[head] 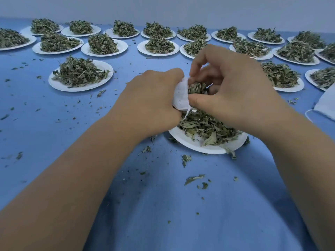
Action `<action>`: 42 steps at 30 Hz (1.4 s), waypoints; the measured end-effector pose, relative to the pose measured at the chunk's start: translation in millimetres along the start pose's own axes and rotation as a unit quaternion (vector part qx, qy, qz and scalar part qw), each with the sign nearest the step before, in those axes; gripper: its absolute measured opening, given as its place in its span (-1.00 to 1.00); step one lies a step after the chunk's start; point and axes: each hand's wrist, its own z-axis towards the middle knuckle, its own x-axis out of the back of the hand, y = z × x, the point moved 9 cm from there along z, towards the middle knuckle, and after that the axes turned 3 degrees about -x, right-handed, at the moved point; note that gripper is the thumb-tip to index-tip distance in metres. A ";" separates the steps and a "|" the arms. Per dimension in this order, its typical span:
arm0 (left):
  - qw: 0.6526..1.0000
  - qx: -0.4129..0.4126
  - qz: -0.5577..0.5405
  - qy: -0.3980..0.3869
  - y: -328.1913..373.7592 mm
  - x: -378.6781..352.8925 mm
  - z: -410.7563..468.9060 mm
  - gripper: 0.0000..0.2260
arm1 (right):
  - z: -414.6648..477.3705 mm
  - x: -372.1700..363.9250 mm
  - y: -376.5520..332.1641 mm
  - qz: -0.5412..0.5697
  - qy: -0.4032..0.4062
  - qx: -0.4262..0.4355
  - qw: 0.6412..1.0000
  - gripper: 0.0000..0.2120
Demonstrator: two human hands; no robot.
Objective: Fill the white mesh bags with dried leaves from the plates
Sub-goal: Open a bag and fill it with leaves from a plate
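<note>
Two bare hands, one bag. Left grip (154, 100) is clenched round the white mesh bag (180, 95) from the bag's left side, and it's the only bag in view. Right grip (233, 93) is curled at the bag's mouth, thumb against the near rim, fingers over the far rim. A wad of dried leaves (196, 87) sits in the mouth between them; can't tell whether the right grip pinches rim or leaves. One white drawstring (186, 115) hangs just below the grips.

Directly under both grips is the near plate (190, 143), white, with leaves spread on it.

Plates counted — twenty in view including that one. One heaped plate (54, 84) lies left of the left grip, two lie right of the right grip, and sixteen sit in two rows beyond the grips. Several are cut by the frame edges. One leaf heap on each.

Blue worktop (54, 124) under everything. Loose leaf bits (185, 158) are scattered on it, mostly nearer the person than the grips and off to the left — too many to count. One pale blue cloth piece (326, 105) with a loop lies at the frame edge, right of the right grip.
</note>
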 end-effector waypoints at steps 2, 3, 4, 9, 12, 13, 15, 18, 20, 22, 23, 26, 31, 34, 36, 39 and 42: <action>1.000 -0.002 -0.004 0.005 0.6 1.1 0.2 -0.86 | 0.3 -2.2 -0.2 -0.008 0.009 -0.006 1.000 -0.83; 1.000 -0.003 -0.004 0.008 0.9 1.9 0.4 -0.85 | 0.5 -1.9 0.5 0.001 0.008 -0.011 1.000 -0.86; 1.000 -0.002 -0.002 0.008 1.1 2.3 0.7 -0.83 | 0.6 -2.2 2.5 0.028 -0.003 -0.020 0.999 -0.87; 1.000 0.019 0.005 0.018 -2.5 8.4 -0.1 -0.82 | -5.2 -6.7 9.3 0.170 -0.096 -0.049 0.980 -0.69; 1.000 0.004 0.006 0.024 2.7 9.6 -0.5 -0.86 | 1.4 2.9 13.6 0.161 -0.013 -0.052 0.985 -0.77; 1.000 -0.005 0.010 0.024 5.6 8.9 -0.6 -0.87 | 3.2 3.2 12.5 0.164 0.002 -0.049 0.985 -0.80; 0.999 -0.017 0.017 0.022 8.6 8.1 -0.5 -0.89 | 5.3 1.4 7.7 0.139 0.022 -0.031 0.990 -0.83; 1.000 -0.020 0.015 0.013 10.0 6.4 -0.3 -0.89 | 5.2 -0.6 5.3 0.064 0.035 -0.016 0.997 -0.89; 1.000 -0.008 0.009 0.008 7.1 5.2 -0.2 -0.90 | 3.7 -1.9 5.1 0.074 0.029 -0.025 0.997 -0.92; 1.000 0.007 -0.009 0.013 2.5 6.2 1.4 -0.91 | 0.9 -2.2 3.1 0.082 0.016 -0.024 0.996 -0.87; 1.000 0.008 -0.019 0.019 0.7 7.6 2.5 -0.91 | -0.9 -4.1 2.1 0.090 -0.002 -0.023 0.996 -0.81; 0.998 -0.004 -0.051 0.044 -0.1 12.1 4.7 -0.79 | -5.3 -17.8 2.0 0.131 -0.094 -0.037 0.986 -0.59; 0.999 0.014 -0.036 0.037 -1.5 9.6 3.9 -0.63 | -9.0 -17.5 -9.8 0.075 -0.082 0.018 0.994 -0.55; 0.997 0.034 -0.054 0.048 -12.0 15.4 4.4 -0.78 | -8.6 3.7 -7.0 0.070 0.001 0.030 0.997 -0.62; 0.997 0.040 -0.044 0.045 -14.2 14.8 4.4 -0.92 | -10.1 1.3 -4.9 0.086 -0.012 0.025 0.996 -0.62; 0.999 0.015 -0.023 0.040 -5.9 9.8 4.5 -0.75 | -12.7 -15.7 -12.4 0.084 -0.075 0.031 0.993 -0.56; 0.997 0.017 -0.059 0.055 -5.5 11.2 3.3 -0.67 | -9.9 -24.8 -13.0 0.081 -0.112 0.024 0.990 -0.59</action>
